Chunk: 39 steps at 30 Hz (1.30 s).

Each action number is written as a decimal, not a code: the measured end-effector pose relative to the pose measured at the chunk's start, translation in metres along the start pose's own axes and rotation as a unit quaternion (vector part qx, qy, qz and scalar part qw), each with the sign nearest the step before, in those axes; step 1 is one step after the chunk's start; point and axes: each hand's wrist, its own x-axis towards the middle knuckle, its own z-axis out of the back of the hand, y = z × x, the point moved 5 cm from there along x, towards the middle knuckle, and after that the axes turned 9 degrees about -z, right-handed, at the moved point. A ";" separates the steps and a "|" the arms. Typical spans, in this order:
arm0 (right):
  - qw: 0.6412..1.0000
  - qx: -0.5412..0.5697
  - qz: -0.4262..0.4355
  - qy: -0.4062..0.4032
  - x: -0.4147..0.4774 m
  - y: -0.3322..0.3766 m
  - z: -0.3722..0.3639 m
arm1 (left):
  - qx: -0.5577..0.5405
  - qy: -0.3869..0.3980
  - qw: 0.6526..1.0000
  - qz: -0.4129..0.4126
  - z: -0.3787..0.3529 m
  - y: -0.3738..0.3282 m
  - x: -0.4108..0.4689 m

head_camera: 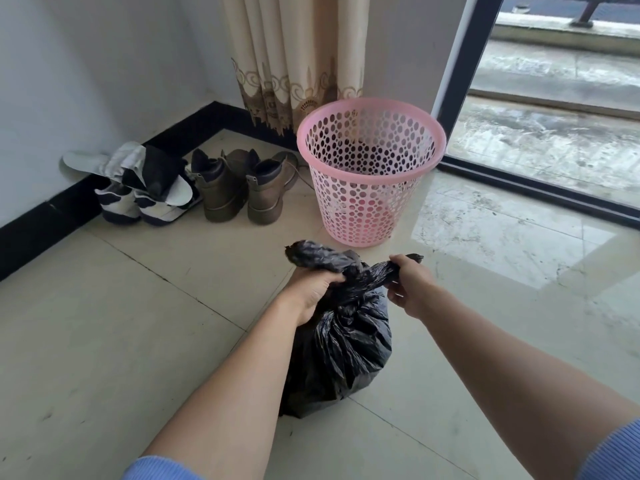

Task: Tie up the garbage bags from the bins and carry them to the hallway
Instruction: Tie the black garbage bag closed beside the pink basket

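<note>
A: Where was the garbage bag (341, 355)?

B: On the floor (104, 323), straight under the fingers (325, 280) of both hands. The left hand (311, 294) gripped one end and the right hand (410, 287) the other, with the crossing between them.

A: And the bin (370, 174)?

B: Upright, just beyond the fingers, apart from the bag, with the curtain (294, 57) behind it. The boots (239, 188) stood beyond and left of the left fingers, the sneakers (138, 202) further left by the wall (69, 81). The glass door (554, 133) lay beyond the right fingers, to their right.
</note>
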 end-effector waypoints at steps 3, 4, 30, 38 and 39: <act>1.000 0.026 -0.011 0.002 0.002 0.003 0.004 | 0.014 0.065 0.997 0.035 0.004 0.000 -0.007; 0.999 0.031 -0.017 0.005 0.003 0.003 0.003 | 0.023 0.090 0.995 0.039 0.003 0.001 -0.008; 0.999 -0.026 -0.008 0.036 0.001 0.009 -0.010 | 0.369 0.130 0.920 -0.031 -0.007 0.005 -0.011; 0.996 -0.033 0.001 0.084 -0.007 0.007 -0.028 | 0.453 -0.049 0.888 -0.055 0.020 -0.007 -0.010; 0.995 -0.033 0.002 0.090 -0.008 0.007 -0.031 | 0.461 -0.061 0.883 -0.068 0.022 -0.011 -0.010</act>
